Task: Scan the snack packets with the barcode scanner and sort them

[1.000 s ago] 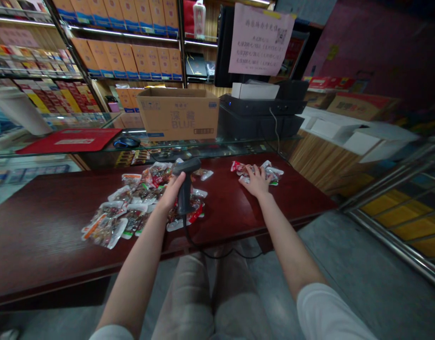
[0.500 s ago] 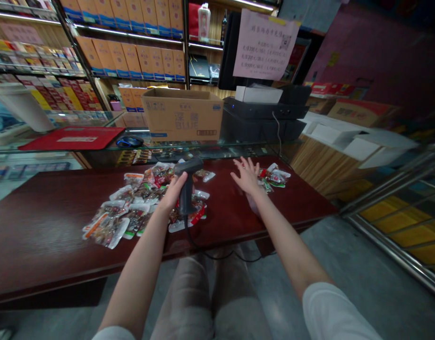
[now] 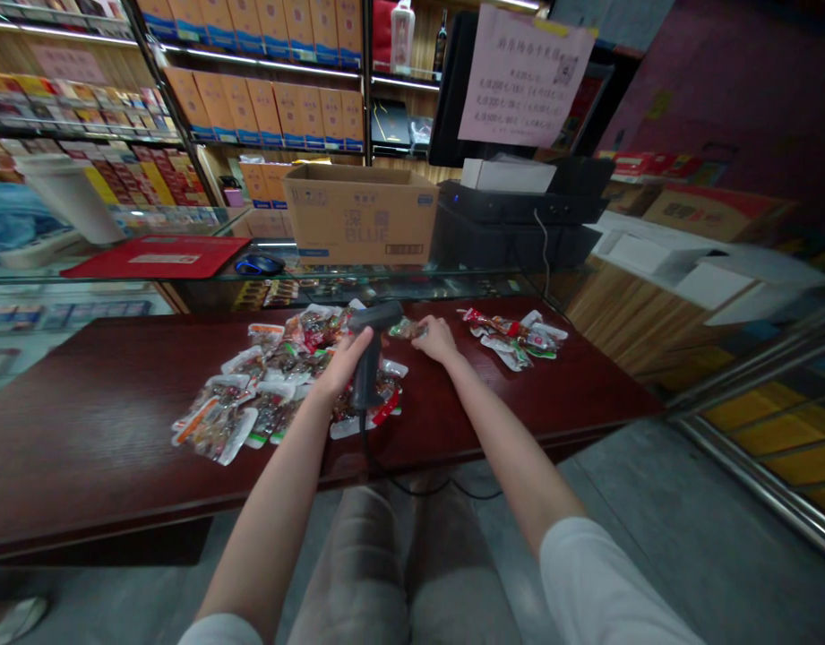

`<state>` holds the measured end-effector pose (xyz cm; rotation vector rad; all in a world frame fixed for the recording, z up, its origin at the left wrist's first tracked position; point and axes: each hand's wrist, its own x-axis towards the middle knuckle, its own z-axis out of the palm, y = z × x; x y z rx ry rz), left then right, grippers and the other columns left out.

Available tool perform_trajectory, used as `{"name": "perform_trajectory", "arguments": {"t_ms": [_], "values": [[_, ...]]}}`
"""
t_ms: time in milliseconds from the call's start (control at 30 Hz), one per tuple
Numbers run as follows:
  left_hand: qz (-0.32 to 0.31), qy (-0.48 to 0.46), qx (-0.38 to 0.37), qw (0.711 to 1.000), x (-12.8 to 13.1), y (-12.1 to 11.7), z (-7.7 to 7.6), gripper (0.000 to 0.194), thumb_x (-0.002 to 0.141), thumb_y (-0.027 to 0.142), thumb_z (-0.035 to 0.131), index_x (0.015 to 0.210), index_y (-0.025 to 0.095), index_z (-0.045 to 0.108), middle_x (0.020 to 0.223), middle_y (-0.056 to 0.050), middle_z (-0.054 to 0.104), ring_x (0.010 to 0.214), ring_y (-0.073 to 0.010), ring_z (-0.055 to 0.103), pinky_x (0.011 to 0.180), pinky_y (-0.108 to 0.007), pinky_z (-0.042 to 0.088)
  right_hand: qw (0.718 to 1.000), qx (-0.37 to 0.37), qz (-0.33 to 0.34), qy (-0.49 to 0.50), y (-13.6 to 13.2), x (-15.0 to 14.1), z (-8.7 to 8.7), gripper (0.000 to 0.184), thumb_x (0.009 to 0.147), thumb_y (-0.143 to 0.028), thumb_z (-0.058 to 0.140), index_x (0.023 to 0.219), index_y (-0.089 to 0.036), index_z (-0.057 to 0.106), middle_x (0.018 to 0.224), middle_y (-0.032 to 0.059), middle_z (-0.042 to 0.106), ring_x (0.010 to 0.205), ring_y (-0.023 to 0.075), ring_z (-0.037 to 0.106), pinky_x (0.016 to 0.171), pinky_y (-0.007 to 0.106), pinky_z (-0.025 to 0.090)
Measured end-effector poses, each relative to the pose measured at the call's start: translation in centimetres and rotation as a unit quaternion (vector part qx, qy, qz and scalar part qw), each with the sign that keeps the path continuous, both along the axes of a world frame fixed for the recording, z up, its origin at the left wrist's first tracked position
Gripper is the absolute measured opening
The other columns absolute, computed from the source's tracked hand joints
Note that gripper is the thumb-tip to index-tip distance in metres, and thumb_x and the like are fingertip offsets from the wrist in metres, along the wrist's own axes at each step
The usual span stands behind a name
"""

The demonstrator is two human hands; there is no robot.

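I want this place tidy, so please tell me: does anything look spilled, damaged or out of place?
Nothing looks spilled or damaged. Only the packets look untidy, overlapping at mixed angles in loose piles on the table, unlike the neatly lined orange boxes behind.

Left hand (image 3: 345,365) wrapped round black scanner (image 3: 367,363), cable (image 3: 366,448) dangling past table (image 3: 116,417) edge. Right hand (image 3: 437,340) over at packet (image 3: 405,329) just beyond scanner, fingertips right on it, grip hard to make out. Big spread of packets (image 3: 268,412) on left, smaller heap (image 3: 512,333) on right. Behind: open carton (image 3: 365,219), mouse (image 3: 260,265), red mat (image 3: 157,257) on glass counter (image 3: 399,277).
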<state>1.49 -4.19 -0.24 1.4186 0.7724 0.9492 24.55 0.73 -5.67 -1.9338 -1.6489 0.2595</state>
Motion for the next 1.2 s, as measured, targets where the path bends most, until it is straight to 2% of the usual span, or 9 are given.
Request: {"name": "perform_trajectory", "arguments": {"t_ms": [133,267,400,567,800,933,1033,1133,1200], "values": [[-0.006,0.008,-0.004,1.0,0.1,-0.2,0.0,0.069,0.076,0.076,0.051,0.095,0.012,0.069,0.059,-0.003,0.062,0.051,-0.0158,0.055,0.048,-0.027,0.041,0.992,0.123,0.006,0.038,-2.0,4.4,-0.3,0.031,0.063,-0.008,0.062,0.092,-0.019,0.056,0.103,0.0082,0.051,0.103,0.0256,0.055,0.094,0.039,0.043],[-0.02,0.025,-0.009,0.999,0.4,-0.7,0.0,0.065,0.077,0.073,0.052,0.095,0.013,0.069,0.06,-0.003,0.062,0.052,-0.0154,0.056,0.047,-0.026,0.041,0.974,0.215,-0.004,0.067,-4.4,7.1,0.1,0.024,0.066,-0.015,0.065,0.086,-0.02,0.053,0.099,0.0073,0.053,0.102,0.026,0.054,0.097,0.041,0.042],[-0.03,0.03,-0.018,0.999,0.8,-1.2,-0.1,0.06,0.079,0.071,0.052,0.089,0.014,0.067,0.06,-0.004,0.063,0.052,-0.0145,0.057,0.048,-0.024,0.042,0.961,0.26,0.031,0.084,-5.6,6.6,0.9,0.018,0.071,-0.024,0.068,0.082,-0.022,0.053,0.095,0.0052,0.053,0.099,0.0246,0.054,0.096,0.041,0.042],[-0.038,0.036,-0.026,0.998,1.1,-1.4,-0.3,0.06,0.079,0.071,0.053,0.091,0.013,0.065,0.06,-0.003,0.063,0.052,-0.0145,0.058,0.048,-0.024,0.043,0.955,0.27,0.086,0.09,-5.8,4.5,1.2,0.015,0.074,-0.026,0.067,0.076,-0.023,0.053,0.089,0.0044,0.053,0.096,0.024,0.054,0.094,0.04,0.043],[-0.042,0.03,-0.041,0.998,1.4,-1.4,-0.7,0.059,0.077,0.073,0.055,0.083,0.014,0.061,0.06,-0.003,0.063,0.047,-0.0137,0.058,0.045,-0.023,0.043,0.945,0.299,0.087,0.097,-5.6,3.4,0.7,0.015,0.072,-0.022,0.067,0.073,-0.022,0.052,0.086,0.0026,0.052,0.086,0.021,0.055,0.086,0.037,0.046],[-0.043,0.018,-0.045,0.998,1.5,-1.3,-0.7,0.06,0.076,0.073,0.056,0.088,0.015,0.062,0.06,-0.002,0.063,0.046,-0.0137,0.057,0.043,-0.024,0.043,0.939,0.322,0.098,0.072,-5.6,3.8,0.6,0.011,0.076,-0.022,0.065,0.077,-0.022,0.055,0.088,0.0033,0.053,0.09,0.0218,0.055,0.089,0.039,0.046],[-0.034,-0.012,-0.045,0.998,1.5,-1.3,-0.4,0.062,0.075,0.073,0.058,0.091,0.014,0.063,0.061,-0.003,0.063,0.05,-0.0143,0.059,0.046,-0.023,0.044,0.941,0.331,0.046,0.042,-5.6,5.8,1.2,0.007,0.079,-0.024,0.063,0.084,-0.022,0.057,0.094,0.0062,0.052,0.096,0.0235,0.055,0.092,0.041,0.045],[-0.044,-0.07,-0.086,0.993,1.4,-1.4,-0.1,0.065,0.073,0.073,0.06,0.098,0.014,0.063,0.064,-0.002,0.063,0.053,-0.0147,0.06,0.048,-0.025,0.048,0.938,0.339,-0.066,0.016,-5.5,9.4,1.9,0.013,0.08,-0.024,0.06,0.092,-0.019,0.059,0.102,0.0106,0.05,0.102,0.026,0.053,0.096,0.043,0.043],[-0.052,-0.104,-0.115,0.987,1.3,-1.4,0.1,0.066,0.071,0.073,0.062,0.1,0.014,0.061,0.066,-0.001,0.062,0.052,-0.0139,0.059,0.047,-0.025,0.049,0.941,0.31,-0.134,-0.007,-5.6,12.1,2.0,0.018,0.08,-0.023,0.057,0.097,-0.017,0.059,0.108,0.0135,0.05,0.107,0.0276,0.051,0.098,0.045,0.04]]}}
